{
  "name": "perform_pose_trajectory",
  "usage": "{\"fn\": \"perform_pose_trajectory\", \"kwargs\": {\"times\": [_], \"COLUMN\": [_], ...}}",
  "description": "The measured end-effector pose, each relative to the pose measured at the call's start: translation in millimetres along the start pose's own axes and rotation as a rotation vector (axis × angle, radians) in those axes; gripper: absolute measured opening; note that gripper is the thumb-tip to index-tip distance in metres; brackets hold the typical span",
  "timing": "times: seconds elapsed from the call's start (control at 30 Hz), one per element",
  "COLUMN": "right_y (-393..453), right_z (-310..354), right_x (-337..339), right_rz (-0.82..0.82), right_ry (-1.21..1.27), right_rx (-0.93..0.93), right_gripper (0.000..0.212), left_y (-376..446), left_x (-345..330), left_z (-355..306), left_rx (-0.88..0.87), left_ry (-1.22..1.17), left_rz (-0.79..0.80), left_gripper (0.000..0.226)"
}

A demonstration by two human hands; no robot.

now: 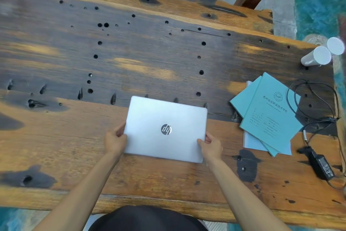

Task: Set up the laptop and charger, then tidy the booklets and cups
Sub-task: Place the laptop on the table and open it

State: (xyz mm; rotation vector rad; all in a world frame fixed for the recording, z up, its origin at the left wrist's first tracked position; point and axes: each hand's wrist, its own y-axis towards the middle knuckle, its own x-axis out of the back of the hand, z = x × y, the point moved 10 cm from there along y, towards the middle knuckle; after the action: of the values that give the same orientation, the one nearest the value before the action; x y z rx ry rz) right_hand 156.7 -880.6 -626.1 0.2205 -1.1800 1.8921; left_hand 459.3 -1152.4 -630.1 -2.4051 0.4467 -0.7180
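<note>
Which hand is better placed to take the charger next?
The right hand. The black charger lies on the table's right side, beyond the teal booklets; the left hand holds the laptop's far side.

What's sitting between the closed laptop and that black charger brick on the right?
In the head view, a fanned pile of teal booklets lies between the laptop and the charger brick.

Small print on the top booklet (pixel 271 111), too small to read
</note>
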Motion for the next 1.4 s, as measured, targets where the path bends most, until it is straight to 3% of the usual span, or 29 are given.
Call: {"fn": "perform_pose_trajectory", "kwargs": {"times": [0.17,0.3,0.53,0.7,0.9,1.17,1.4], "right_y": [-7.5,-31.9,-88.8,-96.4,-82.0,-82.8,-80.9], "right_z": [19.2,41.6,67.7,61.9,59.8,69.8,73.0], "right_x": [3.2,-7.9,-79.0,-126.0,-145.5,-146.4,-148.2], "right_rz": [0.092,0.095,0.264,0.427,0.472,0.403,0.418], "right_ry": [-0.223,-0.534,-0.71,-0.927,-1.119,-1.139,-1.148], "right_rx": [0.133,0.388,0.882,1.122,1.105,1.075,1.049], "right_gripper": [0.054,0.08,0.084,0.093,0.105,0.092,0.097], "left_y": [-13.5,-38.2,-87.0,-99.9,-99.9,-94.3,-93.1], "left_x": [0.2,2.6,-17.4,-28.4,-32.3,-10.6,-10.2], "left_z": [3.1,9.8,49.3,71.2,76.3,83.4,87.6], "left_rx": [-0.111,-0.248,-0.44,-0.447,-0.41,-0.253,-0.224], "left_ry": [0.02,0.114,0.408,0.512,0.465,-0.063,-0.081], "left_rz": [0.168,0.25,0.29,0.204,0.124,0.144,0.151], "left_gripper": [0.061,0.076,0.116,0.119,0.114,0.095,0.091]}}
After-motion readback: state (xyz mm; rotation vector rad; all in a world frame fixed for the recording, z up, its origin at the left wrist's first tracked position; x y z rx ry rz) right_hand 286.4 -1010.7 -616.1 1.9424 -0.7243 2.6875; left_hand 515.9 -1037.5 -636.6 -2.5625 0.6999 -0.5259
